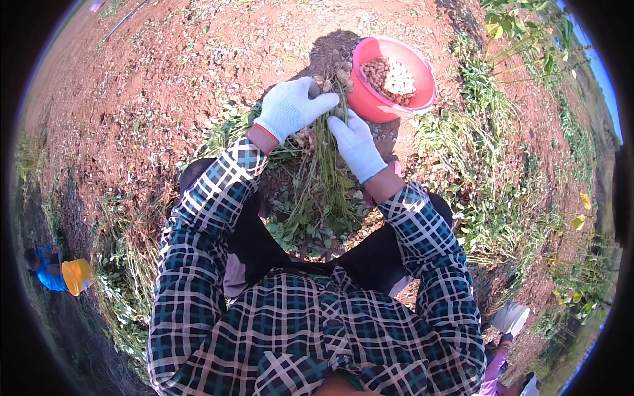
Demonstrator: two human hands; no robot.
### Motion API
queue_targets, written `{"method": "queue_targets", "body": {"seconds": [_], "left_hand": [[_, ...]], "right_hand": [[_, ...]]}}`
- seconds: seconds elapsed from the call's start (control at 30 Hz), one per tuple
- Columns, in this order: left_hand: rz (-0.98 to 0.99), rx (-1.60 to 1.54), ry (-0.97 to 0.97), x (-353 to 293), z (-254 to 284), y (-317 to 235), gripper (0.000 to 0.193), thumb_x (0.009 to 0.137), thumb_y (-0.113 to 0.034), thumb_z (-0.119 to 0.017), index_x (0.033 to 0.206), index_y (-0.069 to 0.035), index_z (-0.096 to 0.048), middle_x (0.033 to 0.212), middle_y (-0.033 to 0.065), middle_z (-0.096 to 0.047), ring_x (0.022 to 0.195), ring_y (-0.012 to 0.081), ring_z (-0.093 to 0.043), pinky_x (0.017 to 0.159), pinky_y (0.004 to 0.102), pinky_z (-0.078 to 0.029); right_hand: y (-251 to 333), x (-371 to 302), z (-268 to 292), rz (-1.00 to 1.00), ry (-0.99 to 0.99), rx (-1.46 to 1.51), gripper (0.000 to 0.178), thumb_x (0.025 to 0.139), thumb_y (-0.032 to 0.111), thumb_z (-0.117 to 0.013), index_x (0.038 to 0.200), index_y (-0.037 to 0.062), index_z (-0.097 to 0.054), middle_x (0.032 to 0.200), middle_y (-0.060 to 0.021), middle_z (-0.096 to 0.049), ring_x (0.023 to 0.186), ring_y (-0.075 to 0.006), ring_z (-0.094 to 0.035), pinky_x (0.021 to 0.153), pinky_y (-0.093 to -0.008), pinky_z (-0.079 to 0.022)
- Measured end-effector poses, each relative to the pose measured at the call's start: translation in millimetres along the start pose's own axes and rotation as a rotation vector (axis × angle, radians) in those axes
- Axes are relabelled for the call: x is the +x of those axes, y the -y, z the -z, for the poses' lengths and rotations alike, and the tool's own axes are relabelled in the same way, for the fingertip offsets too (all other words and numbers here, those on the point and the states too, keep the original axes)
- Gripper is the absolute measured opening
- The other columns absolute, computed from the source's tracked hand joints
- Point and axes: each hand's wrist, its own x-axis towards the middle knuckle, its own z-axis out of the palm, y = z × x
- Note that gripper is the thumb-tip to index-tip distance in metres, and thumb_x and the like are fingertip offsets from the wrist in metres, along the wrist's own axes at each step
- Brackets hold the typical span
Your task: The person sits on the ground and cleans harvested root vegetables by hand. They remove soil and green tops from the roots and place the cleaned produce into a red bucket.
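Both my hands wear white knit gloves and meet at a bunch of pulled peanut plants (325,155). Its green stems hang down between my knees, and the roots with peanut pods (342,74) point away from me. My left hand (294,107) is closed at the root end, thumb stretched toward the pods. Lower down on the stems, my right hand (356,142) is closed around them. Just right of the pods stands a pink bucket (422,105), partly filled with peanuts (389,78). What exactly lies under my left fingers is hidden.
Heaps of pulled plants (472,158) lie on the reddish soil to the right, with more plants (132,284) to the left. A person in blue beside a yellow bucket (77,276) is at the far left. Another person in purple (494,369) is at the lower right, near a white bucket (512,319).
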Motion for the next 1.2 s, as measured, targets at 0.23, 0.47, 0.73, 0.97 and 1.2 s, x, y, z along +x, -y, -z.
{"method": "queue_targets", "body": {"seconds": [0.23, 0.47, 0.73, 0.97, 1.2], "left_hand": [[0.009, -0.103, 0.036, 7, 32, -21, 0.051, 0.071, -0.051, -0.068, 0.09, -0.003, -0.069, 0.076, 0.018, -0.067, 0.076, 0.0321, -0.066, 0.069, 0.0381, -0.05], [-0.032, 0.02, -0.125, 24, 34, -18, 0.058, 0.068, -0.04, -0.071, 0.108, 0.001, -0.06, 0.082, 0.0186, -0.066, 0.079, 0.0331, -0.065, 0.07, 0.0377, -0.051], [-0.101, -0.097, -0.236, 31, 14, 2, 0.05, 0.068, -0.032, -0.068, 0.106, -0.002, -0.053, 0.085, 0.0202, -0.064, 0.086, 0.037, -0.063, 0.074, 0.0427, -0.05], [-0.037, -0.009, -0.214, 33, -6, 0, 0.046, 0.077, -0.027, -0.061, 0.115, -0.002, -0.054, 0.09, 0.0228, -0.065, 0.088, 0.0387, -0.062, 0.077, 0.045, -0.05], [-0.046, 0.0, -0.175, 23, 8, -2, 0.053, 0.076, -0.03, -0.063, 0.118, -0.001, -0.053, 0.096, 0.0223, -0.065, 0.093, 0.0365, -0.062, 0.082, 0.0435, -0.05]], "right_hand": [[29, 4, -26, 0.182, 0.018, -0.514, 0.044, 0.089, 0.034, -0.052, 0.105, -0.0063, -0.049, 0.082, -0.0245, -0.062, 0.079, -0.0389, -0.062, 0.07, -0.0442, -0.048], [71, 11, -25, 0.274, 0.454, -1.008, 0.047, 0.086, 0.045, -0.052, 0.101, 0.0001, -0.052, 0.081, -0.0215, -0.064, 0.078, -0.039, -0.063, 0.07, -0.0471, -0.049], [91, 41, 21, 0.348, -0.032, -0.703, 0.024, 0.083, 0.029, -0.06, 0.09, 0.0069, -0.063, 0.077, -0.0152, -0.065, 0.076, -0.032, -0.064, 0.067, -0.0396, -0.05], [80, 47, 1, 0.291, -0.125, -0.477, 0.032, 0.08, 0.03, -0.067, 0.094, 0.0018, -0.064, 0.084, -0.013, -0.067, 0.077, -0.0231, -0.066, 0.068, -0.0334, -0.051], [86, 51, 10, 0.249, 0.009, -0.46, 0.03, 0.075, 0.029, -0.072, 0.087, 0.0023, -0.066, 0.079, -0.0094, -0.066, 0.071, -0.0185, -0.064, 0.067, -0.0298, -0.051]]}}
